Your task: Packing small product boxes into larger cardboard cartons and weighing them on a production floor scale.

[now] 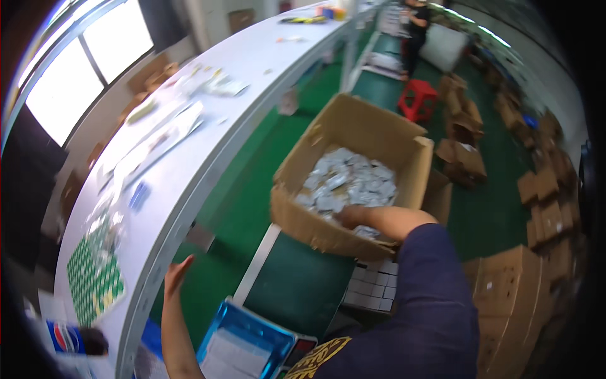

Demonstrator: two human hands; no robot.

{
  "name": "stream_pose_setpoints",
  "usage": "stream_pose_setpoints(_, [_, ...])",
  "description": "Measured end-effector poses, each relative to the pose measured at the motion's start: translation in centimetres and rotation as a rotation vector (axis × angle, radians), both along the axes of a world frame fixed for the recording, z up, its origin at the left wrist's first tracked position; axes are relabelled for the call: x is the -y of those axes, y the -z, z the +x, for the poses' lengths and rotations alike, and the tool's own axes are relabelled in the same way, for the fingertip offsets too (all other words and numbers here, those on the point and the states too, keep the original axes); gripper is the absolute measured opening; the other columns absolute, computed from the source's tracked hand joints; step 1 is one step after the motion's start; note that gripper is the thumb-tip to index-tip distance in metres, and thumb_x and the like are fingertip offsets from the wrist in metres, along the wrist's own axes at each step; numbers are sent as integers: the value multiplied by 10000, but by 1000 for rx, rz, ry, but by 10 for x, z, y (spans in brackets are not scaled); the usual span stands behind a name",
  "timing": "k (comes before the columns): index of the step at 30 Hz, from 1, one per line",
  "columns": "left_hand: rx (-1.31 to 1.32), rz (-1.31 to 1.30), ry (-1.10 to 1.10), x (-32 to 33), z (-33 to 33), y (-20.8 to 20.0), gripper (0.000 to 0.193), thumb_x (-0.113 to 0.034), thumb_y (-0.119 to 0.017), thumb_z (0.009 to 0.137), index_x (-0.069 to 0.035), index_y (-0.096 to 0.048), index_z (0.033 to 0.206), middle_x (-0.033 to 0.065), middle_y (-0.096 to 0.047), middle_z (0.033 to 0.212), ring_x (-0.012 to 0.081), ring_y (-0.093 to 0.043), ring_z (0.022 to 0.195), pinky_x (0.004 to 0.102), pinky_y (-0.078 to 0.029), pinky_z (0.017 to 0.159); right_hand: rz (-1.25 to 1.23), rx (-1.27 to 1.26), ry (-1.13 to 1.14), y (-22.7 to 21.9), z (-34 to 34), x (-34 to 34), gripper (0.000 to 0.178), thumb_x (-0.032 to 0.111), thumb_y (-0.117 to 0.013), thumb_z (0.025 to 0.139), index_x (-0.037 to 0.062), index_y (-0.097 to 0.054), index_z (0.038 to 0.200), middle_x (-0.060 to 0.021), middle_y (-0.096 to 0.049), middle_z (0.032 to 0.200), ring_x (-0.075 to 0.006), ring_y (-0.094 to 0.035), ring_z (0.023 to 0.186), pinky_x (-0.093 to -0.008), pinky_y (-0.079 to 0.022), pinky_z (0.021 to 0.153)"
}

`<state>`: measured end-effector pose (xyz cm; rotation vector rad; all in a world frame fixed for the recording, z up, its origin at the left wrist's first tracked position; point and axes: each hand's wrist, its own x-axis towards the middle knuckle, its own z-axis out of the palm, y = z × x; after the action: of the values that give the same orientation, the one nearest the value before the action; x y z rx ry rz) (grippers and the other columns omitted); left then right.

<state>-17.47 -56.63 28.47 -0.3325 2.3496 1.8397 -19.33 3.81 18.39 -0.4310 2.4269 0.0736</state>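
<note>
A large open cardboard box (297, 218) stands tilted on the green bench in front of me, its bottom covered with many small silvery-white packets (353, 180). My right hand (352, 216) reaches over the near side into the box and touches the packets; its fingers are hidden among them. My left hand (177, 273) is raised beside the white table's edge, fingers stretched out and nothing held. Below it and to the right lies a shiny blue tray (278, 328) with white paper (237, 354) in it, next to a dark panel with a small display (304, 347).
On the left, a long white table (189, 148) carries plastic bags, a green patterned sheet (95, 268) and a bottle (69, 338). White small boxes (371, 287) sit near the box. Cartons (505, 303) stand at right. Farther off are a red stool (418, 101) and a person (416, 31).
</note>
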Motion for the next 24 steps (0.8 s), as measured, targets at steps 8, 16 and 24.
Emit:
stream_pose_setpoints(8, [-438, -150, -42, -52, -99, 45, 529, -289, -788, 757, -8, -620, 1174, 103, -656, 1110, 223, -606, 1016, 340, -460, 908, -62, 34, 261, -97, -41, -60, 291, 306, -632, 765, 52, -729, 868, -162, -706, 840, -338, -672, 825, -457, -509, 745])
stream_pose_setpoints(16, [-679, 19, 39, -64, -86, 81, 849, -175, -811, 714, 10, -328, 1387, 137, -443, 1333, 272, -477, 1211, 365, -422, 1005, -462, -635, 459, -142, 25, -57, 340, 232, -579, 809, 58, -612, 1098, -194, -678, 905, -343, -655, 866, -447, -517, 747])
stream_pose_setpoints(24, [-688, -423, 128, -195, 73, -94, 917, -127, -845, 630, 12, -349, 1389, 186, -425, 1347, 307, -433, 1264, 388, -343, 1064, -1130, -1014, 497, -191, 106, -6, 228, 84, -501, 887, 45, -537, 1109, -139, -453, 1230, -243, -595, 803, -338, -480, 712])
